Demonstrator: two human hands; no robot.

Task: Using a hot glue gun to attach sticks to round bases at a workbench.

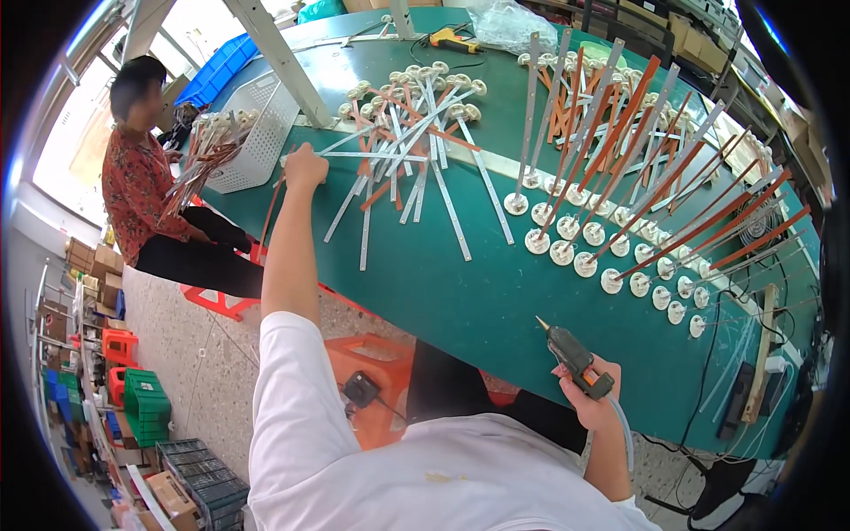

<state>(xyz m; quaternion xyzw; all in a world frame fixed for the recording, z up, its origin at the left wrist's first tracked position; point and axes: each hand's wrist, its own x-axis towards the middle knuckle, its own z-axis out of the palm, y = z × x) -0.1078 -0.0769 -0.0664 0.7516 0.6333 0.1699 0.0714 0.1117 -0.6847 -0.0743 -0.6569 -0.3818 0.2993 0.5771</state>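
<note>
My right hand (591,405) is wrapped round the handle of a dark hot glue gun (569,350), held over the near part of the green table (425,301). Its pale nozzle points up and to the left, and a grey cord trails from the handle. Stretched far forward, my left hand (305,168) is closed at the table's left edge beside the white basket. A thin brown strip (271,212) hangs from it, with a bit of white at the fingers. Right of that hand lies a loose pile of silver and brown strips (416,150) with white round ends.
Rows of white round bases (584,264) with upright strips fill the table's right side. A white perforated basket (274,115) holds more strips; a seated person (142,177) is beside it. A yellow-black glue gun (452,41) lies at the back, cables (704,376) at the right.
</note>
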